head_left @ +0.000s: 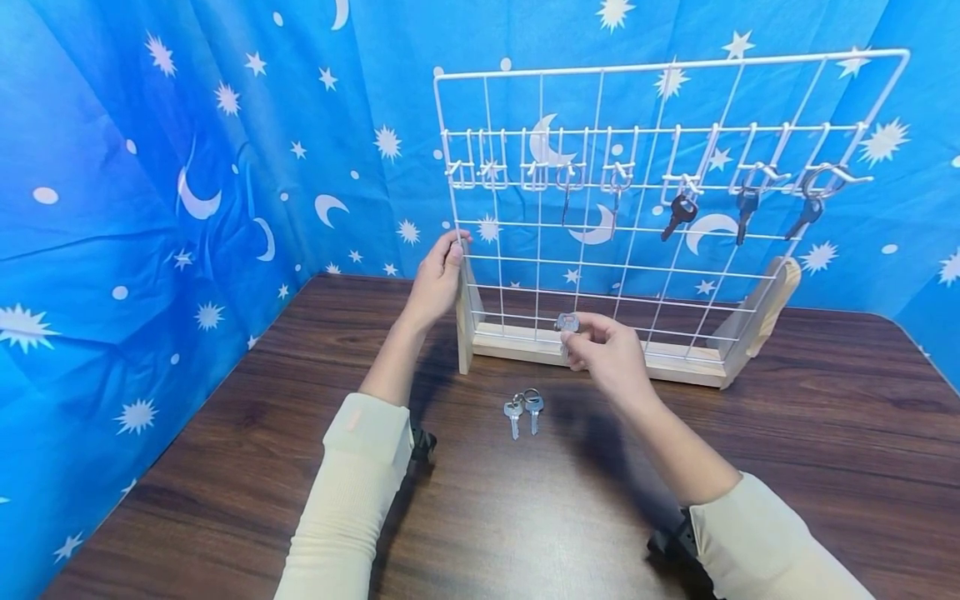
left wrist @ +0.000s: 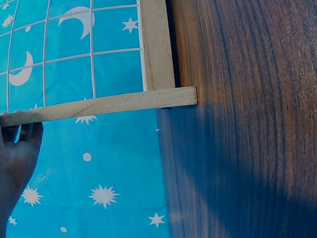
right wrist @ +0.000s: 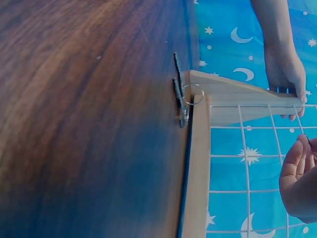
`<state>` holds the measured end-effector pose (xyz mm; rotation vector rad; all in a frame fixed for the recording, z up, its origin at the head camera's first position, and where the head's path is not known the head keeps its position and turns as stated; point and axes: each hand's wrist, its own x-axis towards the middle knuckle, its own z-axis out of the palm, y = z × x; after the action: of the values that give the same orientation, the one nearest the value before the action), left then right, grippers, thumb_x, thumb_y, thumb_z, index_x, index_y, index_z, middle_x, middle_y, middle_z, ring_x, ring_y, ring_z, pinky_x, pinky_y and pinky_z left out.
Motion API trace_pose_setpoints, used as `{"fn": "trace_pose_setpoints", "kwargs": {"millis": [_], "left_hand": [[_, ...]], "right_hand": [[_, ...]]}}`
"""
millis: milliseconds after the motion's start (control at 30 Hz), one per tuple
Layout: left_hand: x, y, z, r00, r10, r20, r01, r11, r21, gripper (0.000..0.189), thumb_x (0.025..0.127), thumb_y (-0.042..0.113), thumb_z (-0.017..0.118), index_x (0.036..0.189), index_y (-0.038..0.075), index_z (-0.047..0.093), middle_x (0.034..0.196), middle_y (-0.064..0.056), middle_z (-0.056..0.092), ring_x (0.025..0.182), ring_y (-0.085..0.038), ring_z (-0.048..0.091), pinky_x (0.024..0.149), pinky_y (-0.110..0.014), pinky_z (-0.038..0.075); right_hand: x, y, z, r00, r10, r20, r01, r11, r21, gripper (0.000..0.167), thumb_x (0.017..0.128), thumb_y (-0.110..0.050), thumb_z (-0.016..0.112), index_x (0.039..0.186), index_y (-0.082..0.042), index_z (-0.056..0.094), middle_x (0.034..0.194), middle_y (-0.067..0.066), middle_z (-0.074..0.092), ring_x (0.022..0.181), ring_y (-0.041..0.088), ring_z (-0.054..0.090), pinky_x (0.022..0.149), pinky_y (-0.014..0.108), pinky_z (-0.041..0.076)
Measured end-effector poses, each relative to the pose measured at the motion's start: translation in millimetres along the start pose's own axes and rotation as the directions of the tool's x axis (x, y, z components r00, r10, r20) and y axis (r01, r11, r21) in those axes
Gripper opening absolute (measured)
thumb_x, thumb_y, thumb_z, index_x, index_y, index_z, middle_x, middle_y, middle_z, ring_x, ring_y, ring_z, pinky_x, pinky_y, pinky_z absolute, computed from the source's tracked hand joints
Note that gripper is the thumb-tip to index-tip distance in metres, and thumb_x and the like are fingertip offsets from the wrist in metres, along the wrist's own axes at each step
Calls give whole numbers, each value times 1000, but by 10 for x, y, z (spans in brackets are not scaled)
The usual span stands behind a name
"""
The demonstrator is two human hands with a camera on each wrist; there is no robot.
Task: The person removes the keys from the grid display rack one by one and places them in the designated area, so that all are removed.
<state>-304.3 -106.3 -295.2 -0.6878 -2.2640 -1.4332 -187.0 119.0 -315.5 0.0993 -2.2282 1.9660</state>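
My left hand [head_left: 438,282] grips the upper end of the left wooden upright [left wrist: 99,105] of a white wire grid rack [head_left: 577,268]. In front of the grid's lower part, my right hand [head_left: 617,360] pinches a silver key [head_left: 567,322] between thumb and fingers. The key's head sticks up above the fingertips, and most of its blade is hidden. In the right wrist view the right hand [right wrist: 299,181] is partly cut off at the edge. Two silver keys [head_left: 514,413] with rings lie on the table before the rack.
White hooks [head_left: 534,175] line the grid's upper part. Several keys hang from those in the middle and on the right, among them a dark key [head_left: 679,215]. The rack's wooden base [head_left: 517,343] stands on a dark wood table [head_left: 480,517]. Behind is a blue star-patterned cloth [head_left: 247,150].
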Motion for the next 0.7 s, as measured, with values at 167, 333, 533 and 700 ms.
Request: {"fn": "trace_pose_setpoints", "kwargs": {"millis": [167, 333, 533, 700], "left_hand": [[5, 5, -4, 1000, 4, -3, -4, 1000, 5, 31, 101, 19, 34, 124, 3, 49, 121, -13, 53, 103, -22, 48, 90, -38, 38], [9, 7, 0, 1000, 3, -4, -3, 1000, 11, 32, 101, 19, 34, 124, 2, 49, 122, -14, 54, 104, -23, 48, 91, -38, 37], [9, 3, 3, 1000, -9, 0, 9, 1000, 3, 33, 102, 19, 33, 125, 2, 48, 124, -14, 53, 106, -23, 48, 92, -38, 37], [6, 9, -2, 1000, -5, 2, 5, 1000, 9, 33, 102, 20, 33, 125, 3, 48, 122, -14, 53, 101, -23, 48, 89, -38, 38]], "right_hand": [[16, 69, -15, 997, 77, 28, -78, 997, 17, 30, 86, 1, 57, 113, 12, 56, 70, 3, 55, 56, 9, 57, 58, 24, 51], [32, 132, -53, 984, 156, 87, -160, 987, 33, 34, 85, 2, 55, 117, 14, 52, 70, 2, 55, 56, 8, 56, 58, 24, 51], [46, 201, -98, 970, 203, 131, -208, 978, 23, 37, 84, 3, 52, 119, 15, 49, 70, 3, 57, 55, 7, 56, 55, 20, 49], [42, 275, -87, 953, 252, 166, -254, 967, -9, 39, 85, 2, 51, 121, 17, 46, 66, 0, 57, 53, 5, 55, 52, 19, 47]]}}
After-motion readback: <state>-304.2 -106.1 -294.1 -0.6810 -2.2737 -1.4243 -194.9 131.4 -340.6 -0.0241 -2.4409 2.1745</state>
